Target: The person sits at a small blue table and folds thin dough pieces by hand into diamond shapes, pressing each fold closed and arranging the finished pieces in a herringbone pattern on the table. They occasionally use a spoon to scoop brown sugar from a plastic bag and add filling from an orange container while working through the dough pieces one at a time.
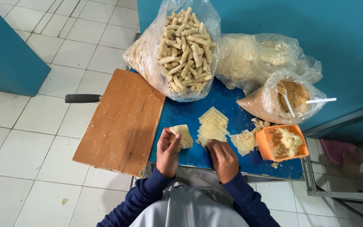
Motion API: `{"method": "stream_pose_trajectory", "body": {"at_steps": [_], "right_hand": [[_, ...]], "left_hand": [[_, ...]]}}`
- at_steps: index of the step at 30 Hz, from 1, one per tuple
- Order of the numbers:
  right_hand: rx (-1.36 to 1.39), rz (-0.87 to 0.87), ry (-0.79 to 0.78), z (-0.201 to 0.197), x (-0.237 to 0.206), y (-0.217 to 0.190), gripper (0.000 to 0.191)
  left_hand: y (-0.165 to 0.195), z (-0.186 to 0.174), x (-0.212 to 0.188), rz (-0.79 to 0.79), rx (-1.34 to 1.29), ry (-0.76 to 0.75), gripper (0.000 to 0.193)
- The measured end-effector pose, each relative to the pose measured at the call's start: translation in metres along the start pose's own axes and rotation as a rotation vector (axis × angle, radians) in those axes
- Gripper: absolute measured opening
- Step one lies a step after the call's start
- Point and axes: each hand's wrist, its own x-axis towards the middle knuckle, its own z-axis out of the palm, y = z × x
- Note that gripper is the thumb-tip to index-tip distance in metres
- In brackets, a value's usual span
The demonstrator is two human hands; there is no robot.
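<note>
Nearest you, your left hand (167,152) is curled around a pale triangular pastry wrapper (182,135), fingers closed on its near edge so that the sheet stands up off the blue table (181,115). Just to the right, your right hand (223,160) lies palm down with the fingers bent, its fingertips touching the near end of the stack of cut wrappers (211,126); whether it pinches a sheet or only rests there cannot be told. The stack runs away from you in an overlapping row. To its right lies a loose heap of wrapper pieces (244,141), and just beside that an orange square tub (268,148) holding pale filling. To your left, a wooden board (122,120) overhangs the table's left edge, with a black handle (82,98) sticking out from under its far left side. Farther back stand three clear bags: a large bag of rolled pastry sticks (185,50), a bag of pale dough sheets (248,59) behind and to the right, and an open bag of brown crumbs (282,103) with two white spoons in it.
</note>
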Motion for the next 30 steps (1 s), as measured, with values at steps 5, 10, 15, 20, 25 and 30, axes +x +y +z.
{"method": "stream_pose_trajectory", "body": {"at_steps": [5, 10, 15, 20, 25, 30], "right_hand": [[0.025, -0.053, -0.041, -0.007, 0.000, -0.006, 0.017], [0.249, 0.062, -0.082, -0.024, 0.015, -0.012, 0.021], [0.358, 0.216, -0.042, -0.027, 0.033, -0.033, 0.023], [0.315, 0.134, 0.027, -0.015, 0.041, -0.042, 0.017], [0.447, 0.255, -0.017, -0.006, 0.032, -0.021, 0.009], [0.674, 0.555, -0.193, 0.007, 0.021, 0.000, 0.018]], "left_hand": [[-0.003, 0.003, 0.001, -0.025, -0.001, 0.005, 0.011], [-0.009, 0.006, -0.001, -0.049, -0.032, -0.043, 0.007], [-0.019, 0.010, -0.003, -0.093, -0.074, -0.095, 0.006], [-0.022, 0.014, -0.003, -0.071, 0.020, -0.127, 0.006], [-0.017, 0.018, -0.002, -0.093, 0.210, -0.111, 0.014], [-0.019, 0.021, 0.000, -0.008, 0.363, -0.147, 0.028]]}}
